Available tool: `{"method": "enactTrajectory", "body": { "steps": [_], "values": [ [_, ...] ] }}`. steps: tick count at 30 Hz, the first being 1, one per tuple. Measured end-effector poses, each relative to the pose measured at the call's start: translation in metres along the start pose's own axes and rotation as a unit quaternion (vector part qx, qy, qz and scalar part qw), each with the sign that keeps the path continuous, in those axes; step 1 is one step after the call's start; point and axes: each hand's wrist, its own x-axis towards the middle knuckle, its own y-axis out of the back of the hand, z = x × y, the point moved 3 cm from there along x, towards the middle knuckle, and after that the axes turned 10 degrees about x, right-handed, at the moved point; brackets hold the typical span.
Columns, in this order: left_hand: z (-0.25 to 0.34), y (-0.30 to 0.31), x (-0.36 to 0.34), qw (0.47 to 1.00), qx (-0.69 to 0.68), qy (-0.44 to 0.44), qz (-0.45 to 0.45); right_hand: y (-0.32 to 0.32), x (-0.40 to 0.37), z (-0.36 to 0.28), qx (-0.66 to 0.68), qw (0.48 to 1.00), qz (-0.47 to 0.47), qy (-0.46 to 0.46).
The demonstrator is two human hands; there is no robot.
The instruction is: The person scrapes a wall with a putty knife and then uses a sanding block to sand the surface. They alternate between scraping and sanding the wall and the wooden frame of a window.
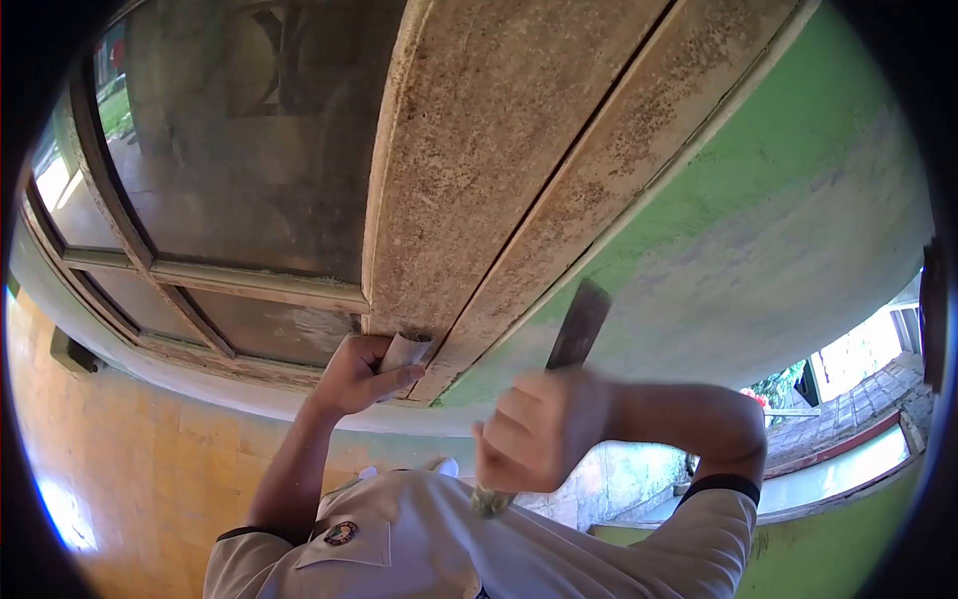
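My left hand [361,374] is closed around a pale rolled piece [406,351], which looks like paper or cardboard, at the lower part of the worn wooden frame [469,180]. My right hand [544,429] makes a fist round the handle of a dark flat-bladed tool [579,324], in front of the green wall. The blade points up and slightly right, apart from the wooden frame. The handle's greenish end shows below the fist. Brown, flaking patches cover the wood.
Glass panes [249,170] with wooden bars lie to the left of the frame. A green and grey wall [738,240] curves along the right. Orange floor tiles [150,439] show at the lower left. A brick surface [838,424] is outside at the right.
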Motion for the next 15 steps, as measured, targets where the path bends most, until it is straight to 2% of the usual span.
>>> {"method": "enactTrajectory", "body": {
  "steps": [1, 2, 5, 7, 9, 11, 13, 15],
  "values": [
    [0.0, -0.001, 0.0, 1.0, -0.004, 0.002, -0.003, 0.003, -0.002, 0.007, -0.034, 0.999, -0.012, -0.022],
    [0.0, -0.001, 0.0, 1.0, -0.005, 0.001, -0.003, 0.0, 0.001, 0.002, -0.028, 0.999, 0.036, -0.019],
    [0.001, 0.0, 0.0, 1.0, 0.019, -0.009, 0.008, -0.007, 0.007, -0.023, 0.015, 0.999, 0.016, 0.024],
    [-0.001, -0.001, 0.0, 1.0, 0.006, 0.004, 0.006, -0.006, 0.003, -0.015, 0.022, 0.999, 0.02, 0.024],
    [-0.002, -0.001, 0.0, 1.0, 0.0, 0.005, -0.005, 0.004, -0.004, 0.013, -0.068, 0.997, 0.022, -0.011],
    [-0.001, 0.0, 0.0, 1.0, -0.005, 0.002, -0.008, -0.002, 0.001, 0.0, -0.049, 0.998, 0.033, -0.011],
    [0.0, -0.001, -0.001, 1.0, -0.007, 0.016, -0.006, -0.013, 0.005, -0.023, 0.036, 0.998, 0.03, 0.032],
    [0.001, 0.0, 0.0, 1.0, -0.002, 0.012, -0.001, -0.01, 0.002, -0.017, 0.013, 0.999, 0.026, 0.037]
  ]
}}
